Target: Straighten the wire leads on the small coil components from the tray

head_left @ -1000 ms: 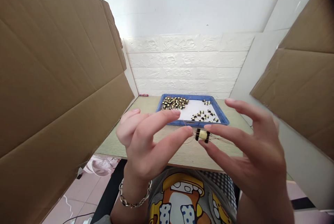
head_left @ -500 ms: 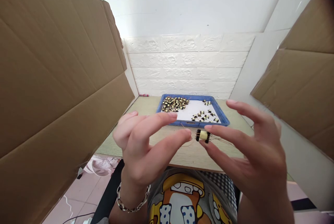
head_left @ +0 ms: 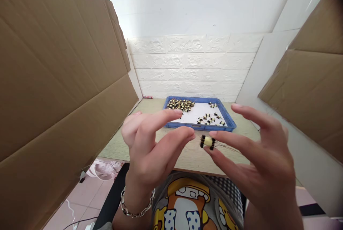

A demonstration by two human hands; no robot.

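Note:
Between the thumb and index finger of my right hand (head_left: 264, 155) is a small coil transformer (head_left: 208, 142). It has a yellow taped middle, black ends with pins, and thin copper wires trailing to the right. My left hand (head_left: 150, 147) is just left of it, thumb and index finger apart with nothing seen between them. Its thumb tip points at the transformer's pinned end without touching it. Behind both hands, a blue tray (head_left: 230, 124) holds a heap of similar transformers (head_left: 183, 105) on its left and several scattered ones (head_left: 211, 120) on its right.
Cardboard panels stand at the left (head_left: 66, 62) and right (head_left: 308, 90). A white brick-patterned wall (head_left: 198, 65) closes off the back of the wooden table (head_left: 187, 156). A red marker (head_left: 148, 97) lies at the back left.
A thin wire that showed by my left thumb is no longer visible there. My left thumb has drawn slightly away from the transformer. My right hand keeps its hold, almost still.

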